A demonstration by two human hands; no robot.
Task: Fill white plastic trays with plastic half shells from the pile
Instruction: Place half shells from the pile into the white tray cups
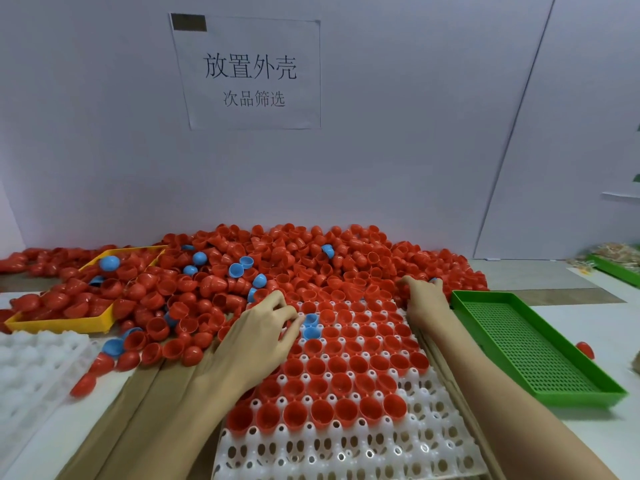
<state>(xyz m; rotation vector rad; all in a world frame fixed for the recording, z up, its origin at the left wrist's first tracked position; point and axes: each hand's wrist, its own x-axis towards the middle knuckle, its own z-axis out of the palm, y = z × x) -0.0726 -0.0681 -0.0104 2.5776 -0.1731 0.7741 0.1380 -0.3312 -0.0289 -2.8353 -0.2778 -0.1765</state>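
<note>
White plastic tray [346, 452] front centre on worktop [588, 327], far rows filled with red half shells, open side up, near rows bare; two blue shells [310, 325] seated near left hand [263, 336]; fingers curled at blue shell, hold unclear; right hand [424, 297] reaching into pile [277, 258] at tray's far edge, fingers bent among shells, hold unclear; shells likely light, stiff, smooth, slippery; best pinched at rim; green perforated tray [533, 351] to right; yellow tray [59, 323] to left.
</note>
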